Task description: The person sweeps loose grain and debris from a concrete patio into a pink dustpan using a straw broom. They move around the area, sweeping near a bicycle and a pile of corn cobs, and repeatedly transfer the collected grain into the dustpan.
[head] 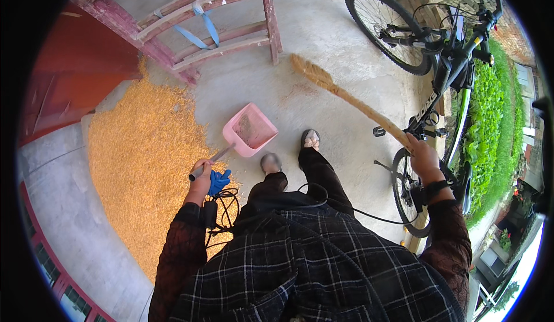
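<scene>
My left hand (201,177) is closed around the handle of a pink long-handled dustpan (256,125), which has some dark debris in its pan. A blue glove (219,181) is at the same hand, beside a bundle of black cable (226,205). My right hand (423,157) grips the end of a straw broom (363,107). The broom reaches away to the upper left, its bristle head over the concrete floor near the foot of a wooden frame. A wide heap of yellow corn kernels (143,149) lies on the floor at the left.
A black bicycle (441,77) stands along the right, with green plants (487,105) beyond it. A worn reddish wooden frame (216,1) with a blue strap (190,40) stands at the upper left, near a red panel (86,66). Both my feet are on the concrete.
</scene>
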The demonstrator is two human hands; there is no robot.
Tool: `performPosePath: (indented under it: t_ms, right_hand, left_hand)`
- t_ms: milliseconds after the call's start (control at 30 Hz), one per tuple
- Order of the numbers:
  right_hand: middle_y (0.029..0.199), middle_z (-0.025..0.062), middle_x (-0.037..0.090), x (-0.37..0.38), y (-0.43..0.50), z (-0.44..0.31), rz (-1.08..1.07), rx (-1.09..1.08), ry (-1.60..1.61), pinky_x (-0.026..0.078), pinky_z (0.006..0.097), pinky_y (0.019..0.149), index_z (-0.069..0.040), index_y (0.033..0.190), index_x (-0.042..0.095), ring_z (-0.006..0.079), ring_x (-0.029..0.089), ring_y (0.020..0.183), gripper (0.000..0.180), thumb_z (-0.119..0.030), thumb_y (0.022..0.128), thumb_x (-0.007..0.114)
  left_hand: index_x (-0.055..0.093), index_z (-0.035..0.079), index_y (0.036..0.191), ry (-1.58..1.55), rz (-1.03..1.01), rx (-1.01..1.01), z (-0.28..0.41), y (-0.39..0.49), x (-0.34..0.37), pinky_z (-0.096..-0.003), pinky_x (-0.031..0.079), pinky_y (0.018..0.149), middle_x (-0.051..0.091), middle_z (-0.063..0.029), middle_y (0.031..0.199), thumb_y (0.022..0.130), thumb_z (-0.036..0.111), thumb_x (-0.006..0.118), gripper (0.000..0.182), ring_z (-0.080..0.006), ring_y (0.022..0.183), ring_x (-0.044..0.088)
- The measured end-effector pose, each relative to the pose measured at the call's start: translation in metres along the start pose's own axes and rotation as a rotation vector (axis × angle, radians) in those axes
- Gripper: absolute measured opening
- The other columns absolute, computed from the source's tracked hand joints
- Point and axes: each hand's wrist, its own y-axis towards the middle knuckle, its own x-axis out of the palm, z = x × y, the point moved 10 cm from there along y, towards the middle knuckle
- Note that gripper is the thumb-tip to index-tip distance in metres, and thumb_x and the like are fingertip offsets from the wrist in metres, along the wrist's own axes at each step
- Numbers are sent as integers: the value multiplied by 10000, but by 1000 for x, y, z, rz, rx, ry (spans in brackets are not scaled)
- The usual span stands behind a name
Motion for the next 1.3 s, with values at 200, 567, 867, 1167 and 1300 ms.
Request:
performPosePath:
  t_ms: [200, 567, 867, 1167, 1300]
  right_hand:
    - [1046, 207, 693, 70, 50, -105, -156, -6, 0, 587, 459, 805, -59, 1449, 454, 364, 716, 921, 523, -70, 931, 534]
    - [988, 140, 648, 5, -65, -74, -73, -116, -137, 561, 435, 733, -213, 1456, 496, 333, 696, 841, 613, -48, 875, 597]
    - [1025, 131, 638, -22, -34, -152, 33, -177, -121, 565, 424, 736, -206, 1463, 459, 315, 698, 865, 625, -55, 875, 609]
    - [1004, 87, 652, -12, -2, -168, 68, -217, -302, 586, 399, 722, -199, 1412, 492, 281, 709, 885, 515, -82, 921, 594]
    - [932, 79, 634, -17, -37, -99, 121, -181, -191, 571, 418, 705, -304, 1389, 551, 294, 704, 876, 557, -77, 885, 617]
  left_hand:
    - [681, 97, 915, 37, 22, 181, 29, -5, 1, -285, 417, 605, 555, 13, 718, 1003, 210, 554, 191, -96, 657, 492]
    - [687, 93, 923, 26, 14, 223, 29, 1, 6, -315, 450, 588, 551, -10, 671, 983, 201, 604, 149, -120, 624, 523]
    - [689, 100, 921, 87, 6, 248, 24, 0, 8, -331, 463, 610, 561, -25, 681, 979, 218, 613, 152, -132, 644, 540]
    - [683, 100, 924, 6, -33, 180, 17, 3, 6, -290, 442, 594, 575, 13, 710, 992, 199, 597, 148, -100, 637, 519]
    - [663, 102, 966, 81, -67, 90, 8, 3, 7, -278, 471, 645, 589, 8, 769, 1018, 213, 578, 149, -103, 696, 552]
